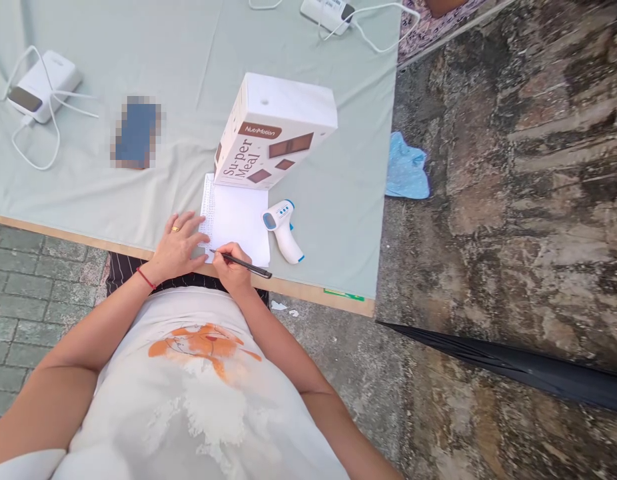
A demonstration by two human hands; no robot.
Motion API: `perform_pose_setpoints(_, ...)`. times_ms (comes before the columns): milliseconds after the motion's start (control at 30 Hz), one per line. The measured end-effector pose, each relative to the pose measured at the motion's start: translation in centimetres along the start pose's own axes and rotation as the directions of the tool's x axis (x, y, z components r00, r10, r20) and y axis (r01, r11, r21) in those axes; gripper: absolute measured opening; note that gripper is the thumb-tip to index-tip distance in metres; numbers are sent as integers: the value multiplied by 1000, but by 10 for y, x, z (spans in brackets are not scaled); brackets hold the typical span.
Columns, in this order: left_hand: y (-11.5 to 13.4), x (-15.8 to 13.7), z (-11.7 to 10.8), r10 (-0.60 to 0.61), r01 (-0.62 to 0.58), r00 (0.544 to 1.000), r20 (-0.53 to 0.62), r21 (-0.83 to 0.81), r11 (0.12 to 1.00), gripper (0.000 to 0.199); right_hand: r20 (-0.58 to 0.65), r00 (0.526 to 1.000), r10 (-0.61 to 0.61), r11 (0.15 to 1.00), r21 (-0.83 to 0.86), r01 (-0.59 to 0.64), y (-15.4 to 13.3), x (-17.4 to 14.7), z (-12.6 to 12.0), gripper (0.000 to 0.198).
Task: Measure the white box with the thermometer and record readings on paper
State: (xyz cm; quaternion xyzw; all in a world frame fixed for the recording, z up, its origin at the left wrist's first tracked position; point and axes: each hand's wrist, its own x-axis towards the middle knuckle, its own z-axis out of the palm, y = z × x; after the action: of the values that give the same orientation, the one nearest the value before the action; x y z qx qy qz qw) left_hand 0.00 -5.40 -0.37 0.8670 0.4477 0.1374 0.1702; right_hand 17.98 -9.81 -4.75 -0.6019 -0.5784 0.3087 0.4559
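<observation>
A black pen (248, 266) is gripped in my right hand (231, 265), its tip at the lower left part of a white sheet of paper (241, 223). Small writing fills a strip along the paper's left edge. My left hand (181, 245) lies flat with fingers spread, its fingertips on that written strip. Just beyond the paper stands a white and brown NutriMotion box (283, 113), touching or covering its far edge. To the right of the paper lies a white and blue handheld infrared thermometer (284, 230).
On the pale green tablecloth (178, 47) are a blurred-out dark rectangular object (136, 133), a white power bank (43, 85) with cables at left, and another white device (328, 13) at the far edge. A light blue plastic bag (407, 167) hangs by the right edge; a folded black umbrella (488, 363) is near the corner.
</observation>
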Motion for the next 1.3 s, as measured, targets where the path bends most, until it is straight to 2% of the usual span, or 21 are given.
perform_pose_setpoints(167,0,0,1,2,-2,1000,-4,5,1000,27,-1,1000,-26,1000,10,26,1,0,-2,8)
perform_pose_setpoints(333,0,0,1,6,-6,1000,-4,1,1000,27,-59,998,-30,1000,-8,30,3,0,-2,10)
perform_pose_setpoints(533,0,0,1,-3,3,1000,-5,-22,1000,26,-23,998,-54,996,-77,52,4,-3,0,10)
perform_pose_setpoints(633,-1,-2,1,-6,5,1000,-3,-37,999,25,-75,989,-129,984,-135,118,2,0,-6,12)
perform_pose_setpoints(733,-9,1,-2,-4,6,1000,18,-94,996,24,-88,969,-233,941,-272,201,5,18,-18,19)
perform_pose_setpoints(800,-19,13,-6,-13,13,1000,0,-139,990,26,-35,967,-252,891,-399,218,10,39,-23,29)
perform_pose_setpoints(867,-31,32,-10,-38,28,998,-56,-168,985,31,25,977,-211,841,-504,195,14,61,-24,34)
perform_pose_setpoints(933,-42,57,-13,-84,64,991,-104,-190,980,43,61,985,-159,812,-559,166,15,79,-21,36)
perform_pose_setpoints(1000,-51,84,-15,-174,150,981,-91,-224,963,60,66,987,-145,806,-571,157,13,87,-20,38)
perform_pose_setpoints(1067,-59,109,-14,-240,215,968,-77,-246,945,76,23,985,-172,810,-566,154,11,87,-25,41)
perform_pose_setpoints(1167,-69,136,-10,-199,168,976,-89,-276,946,90,-119,978,-173,814,-577,74,18,76,-51,38)
perform_pose_setpoints(1233,-75,147,-6,-150,115,984,-95,-302,946,91,-200,976,-82,802,-594,-54,31,69,-76,42)
perform_pose_setpoints(1300,-80,153,-2,-102,61,988,-118,-306,950,83,-196,979,62,793,-586,-167,45,65,-98,52)
